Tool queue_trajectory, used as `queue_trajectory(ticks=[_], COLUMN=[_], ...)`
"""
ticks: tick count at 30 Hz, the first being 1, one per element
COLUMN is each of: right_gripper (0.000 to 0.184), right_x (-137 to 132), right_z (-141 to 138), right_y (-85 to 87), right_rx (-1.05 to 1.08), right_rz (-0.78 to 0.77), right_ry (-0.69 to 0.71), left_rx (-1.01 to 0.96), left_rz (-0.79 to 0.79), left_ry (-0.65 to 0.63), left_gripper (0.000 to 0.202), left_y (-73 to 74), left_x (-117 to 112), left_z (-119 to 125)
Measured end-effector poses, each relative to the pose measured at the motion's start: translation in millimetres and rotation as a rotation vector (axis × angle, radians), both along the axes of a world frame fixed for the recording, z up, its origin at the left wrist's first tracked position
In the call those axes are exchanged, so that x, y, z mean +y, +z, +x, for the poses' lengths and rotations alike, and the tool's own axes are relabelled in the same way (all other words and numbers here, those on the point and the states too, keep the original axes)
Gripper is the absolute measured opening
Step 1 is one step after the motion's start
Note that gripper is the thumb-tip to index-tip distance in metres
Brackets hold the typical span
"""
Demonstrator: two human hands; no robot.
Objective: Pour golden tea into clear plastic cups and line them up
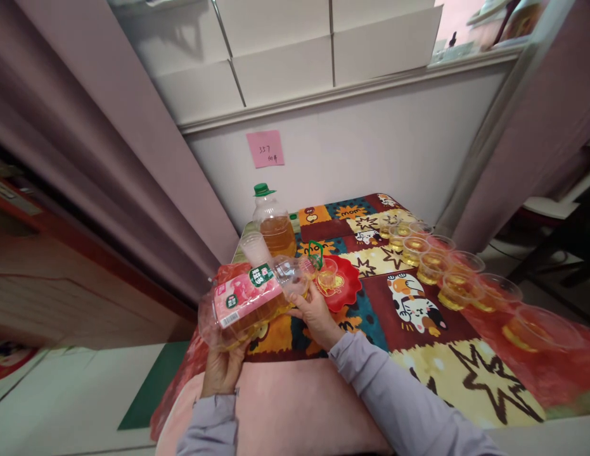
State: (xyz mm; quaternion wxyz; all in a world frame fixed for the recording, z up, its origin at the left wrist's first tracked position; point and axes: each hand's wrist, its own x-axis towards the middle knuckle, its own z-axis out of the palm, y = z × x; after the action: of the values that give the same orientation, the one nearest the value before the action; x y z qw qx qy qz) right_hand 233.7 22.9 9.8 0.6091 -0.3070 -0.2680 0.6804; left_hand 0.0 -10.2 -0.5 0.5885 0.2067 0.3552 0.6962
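A large clear plastic juice bottle (pixel 256 291) with a pink label lies tilted almost on its side, its neck pointing right. My left hand (pixel 225 364) supports its base from below, fingers mostly hidden behind it. Near the neck, my right hand (pixel 316 313) is closed around the bottle's shoulder. The bottle's mouth is at a clear plastic cup (pixel 329 273) that stands on a red scalloped plate (pixel 349 288). A green ring handle (pixel 316 253) shows by the neck. Amber liquid is in the bottle; I cannot make out a stream.
Behind stands a second juice bottle (pixel 275 231) with a green cap, beside a stack of clear cups (pixel 255 248). Several cups of amber drink (pixel 432 266) line the table's right side. A patterned cloth (pixel 371 304) covers the table, which meets a white wall (pixel 346 145).
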Motion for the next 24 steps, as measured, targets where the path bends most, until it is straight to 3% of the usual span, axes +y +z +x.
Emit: queue_trajectory(ticks=[11, 24], right_gripper=[0.078, 0.083], right_x=[-1.2, -0.8], right_z=[1.7, 0.2], right_y=[1.0, 0.7], right_rx=[-0.008, 0.006], right_rz=[0.007, 0.003], right_ry=[0.007, 0.006], left_rx=[0.052, 0.008], left_rz=[-0.040, -0.009], left_ry=[-0.002, -0.006], left_gripper=[0.062, 0.053], left_y=[2.7, -7.6], left_x=[1.2, 4.4], left_z=[0.8, -4.9])
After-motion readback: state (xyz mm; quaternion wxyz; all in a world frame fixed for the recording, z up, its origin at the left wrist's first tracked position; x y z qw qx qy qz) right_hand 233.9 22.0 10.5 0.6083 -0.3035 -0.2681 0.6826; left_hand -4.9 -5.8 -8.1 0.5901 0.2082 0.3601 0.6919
